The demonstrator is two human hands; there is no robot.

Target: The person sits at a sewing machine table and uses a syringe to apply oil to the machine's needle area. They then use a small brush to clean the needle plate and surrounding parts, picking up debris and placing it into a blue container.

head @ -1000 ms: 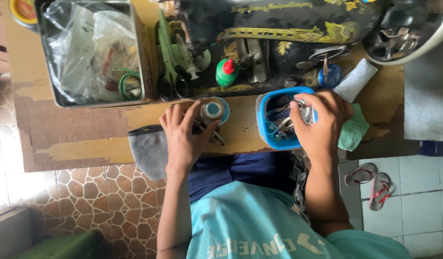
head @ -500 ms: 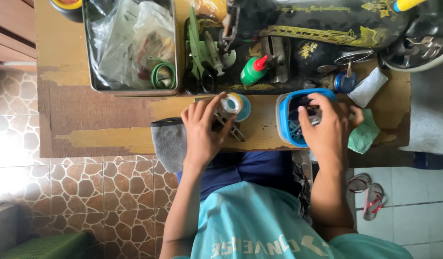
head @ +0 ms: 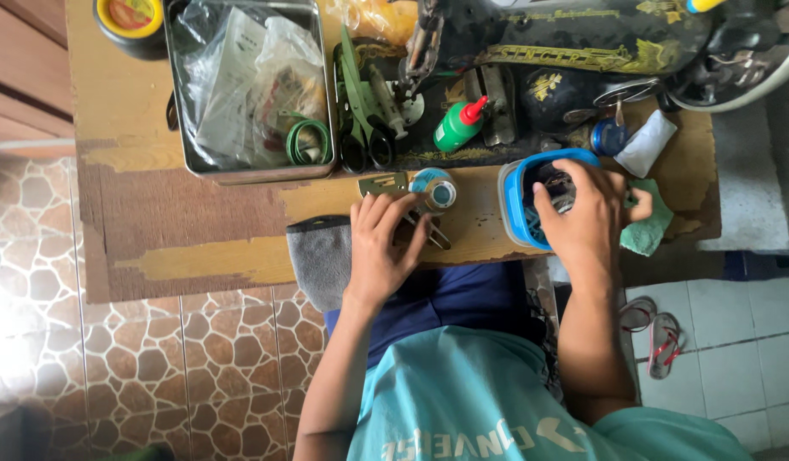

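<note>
Grip first, going L to R: my left hand [head: 381,248] lies flat on the desk [head: 198,230], fingers spread and clamped on nothing, palm partly over the grey cloth [head: 319,256] that hangs off the near edge, fingertips just short of the small round blue-rimmed tin [head: 435,189] and a thin metal tool [head: 433,232] that pokes out from under them. Compared w/ a sec ago that hand has barely shifted; it's parked beside the tin same as before, only the view has slid so everything sits lower and further right in frame. Left of it, at the back of the desk, is the metal tray [head: 249,171] w/ plastic bags, papers and a green coil inside, and a yellow-topped pot [head: 130,21] by the corner. Mid-desk: green-handled scissors [head: 360,111], a green bottle w/ red nozzle [head: 459,125], then the black sewing machine [head: 582,43] across the back. Right side: my right hand [head: 586,213] is down in the blue plastic tub [head: 518,205], fingers curled into the bits inside; can't tell if the grip has closed on anything, since the hand hides the contents. A sec ago it was in the same tub, so it's still rummaging, nothing lifted out yet. Green cloth [head: 649,226] touches that hand's far side, white cloth [head: 650,141] and a small blue-capped jar [head: 614,137] just behind.
</note>
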